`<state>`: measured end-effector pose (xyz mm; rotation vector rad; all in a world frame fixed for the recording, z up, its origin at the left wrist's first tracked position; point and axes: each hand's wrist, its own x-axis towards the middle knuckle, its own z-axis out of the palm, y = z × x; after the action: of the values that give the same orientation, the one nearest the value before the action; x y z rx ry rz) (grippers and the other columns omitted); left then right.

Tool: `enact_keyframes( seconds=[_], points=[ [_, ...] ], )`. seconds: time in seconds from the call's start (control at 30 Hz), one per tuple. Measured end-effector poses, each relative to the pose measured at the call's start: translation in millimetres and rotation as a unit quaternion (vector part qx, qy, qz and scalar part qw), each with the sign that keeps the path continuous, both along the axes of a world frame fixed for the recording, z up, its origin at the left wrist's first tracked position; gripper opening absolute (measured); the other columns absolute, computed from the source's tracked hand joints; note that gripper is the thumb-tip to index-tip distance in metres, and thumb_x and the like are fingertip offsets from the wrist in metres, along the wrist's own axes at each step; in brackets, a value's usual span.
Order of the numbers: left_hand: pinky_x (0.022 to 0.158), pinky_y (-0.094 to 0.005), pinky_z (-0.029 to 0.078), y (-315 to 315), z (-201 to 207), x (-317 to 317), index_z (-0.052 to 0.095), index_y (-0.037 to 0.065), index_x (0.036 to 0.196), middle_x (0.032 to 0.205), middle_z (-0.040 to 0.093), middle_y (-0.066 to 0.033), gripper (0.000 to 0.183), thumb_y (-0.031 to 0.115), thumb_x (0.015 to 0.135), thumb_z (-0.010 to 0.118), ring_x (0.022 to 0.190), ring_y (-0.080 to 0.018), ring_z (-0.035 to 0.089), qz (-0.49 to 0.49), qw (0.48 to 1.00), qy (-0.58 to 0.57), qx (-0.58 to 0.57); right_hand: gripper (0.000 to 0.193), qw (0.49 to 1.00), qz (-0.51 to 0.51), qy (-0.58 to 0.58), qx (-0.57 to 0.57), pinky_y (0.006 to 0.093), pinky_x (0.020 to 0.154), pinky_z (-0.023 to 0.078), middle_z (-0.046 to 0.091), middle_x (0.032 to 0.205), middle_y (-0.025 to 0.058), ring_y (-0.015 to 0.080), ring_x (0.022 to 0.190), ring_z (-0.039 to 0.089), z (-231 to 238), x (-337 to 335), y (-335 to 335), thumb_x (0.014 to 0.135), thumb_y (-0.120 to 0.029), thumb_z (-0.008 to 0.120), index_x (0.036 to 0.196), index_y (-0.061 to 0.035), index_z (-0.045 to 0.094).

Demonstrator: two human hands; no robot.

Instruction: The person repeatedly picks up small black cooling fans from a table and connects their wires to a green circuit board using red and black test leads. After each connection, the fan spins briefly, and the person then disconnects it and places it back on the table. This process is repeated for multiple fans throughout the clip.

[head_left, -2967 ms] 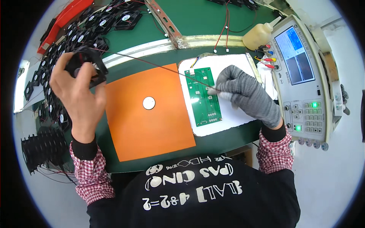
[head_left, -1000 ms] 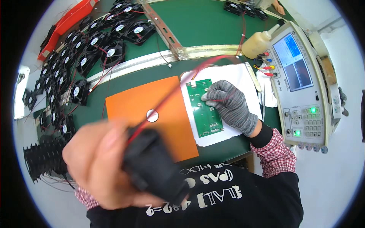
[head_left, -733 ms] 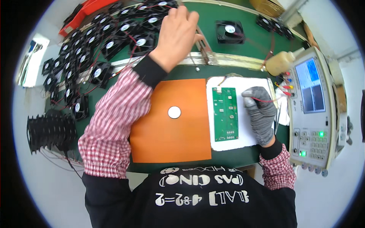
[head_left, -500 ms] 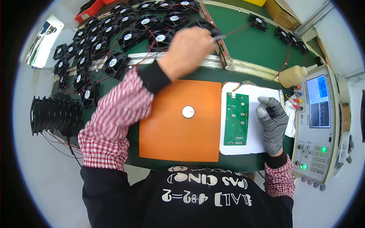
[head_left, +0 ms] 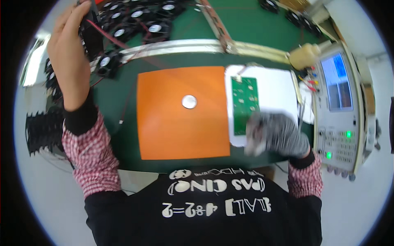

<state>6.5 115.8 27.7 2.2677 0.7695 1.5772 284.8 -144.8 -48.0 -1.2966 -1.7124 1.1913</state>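
At the upper left, your bare left hand (head_left: 69, 57) pinches a black square plastic fan (head_left: 93, 39) with a red wire (head_left: 107, 36), near other black fans (head_left: 155, 29). Your grey-knit-gloved right hand (head_left: 274, 133) is blurred at the green rectangular circuit board (head_left: 245, 96); whether its fingers pinch anything, you cannot tell.

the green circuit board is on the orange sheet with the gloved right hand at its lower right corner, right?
Not quite: the head view shows the green circuit board on the white pad, beside the orange sheet. The gloved right hand is at the board's lower right corner, as you say.
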Motion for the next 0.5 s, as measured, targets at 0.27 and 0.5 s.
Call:
enact_keyframes(
  seconds=[0.27, 0.5],
  points=[
    [0.099, -0.0384, 0.037, -107, -87, 29, 0.058, 0.003, 0.104, 0.115, 0.046, -0.0156, 0.03, 0.012, 0.078, 0.07, 0.112, -0.0331, 0.046, -0.142, 0.925, 0.295, -0.19, 0.023, 0.97, -0.217, 0.056, 0.088, 0.0298, 0.084, 0.051, 0.064, 0.088, 0.0046, 0.0154, 0.089, 0.063, -33, 16, 25, 0.083, 0.002, 0.068, 0.105, -0.0023, 0.071],
    [0.103, -0.0446, 0.035, -103, -75, 32, 0.046, 0.005, 0.137, 0.134, 0.048, -0.0153, 0.097, 0.031, 0.054, 0.086, 0.118, -0.0355, 0.044, -0.251, 0.892, 0.357, -0.12, 0.025, 0.958, -0.231, -0.107, 0.135, 0.0312, 0.076, 0.051, 0.066, 0.087, 0.0076, 0.0205, 0.079, 0.063, -54, 16, 25, 0.078, -0.004, 0.073, 0.101, -0.0108, 0.074]
  ],
)
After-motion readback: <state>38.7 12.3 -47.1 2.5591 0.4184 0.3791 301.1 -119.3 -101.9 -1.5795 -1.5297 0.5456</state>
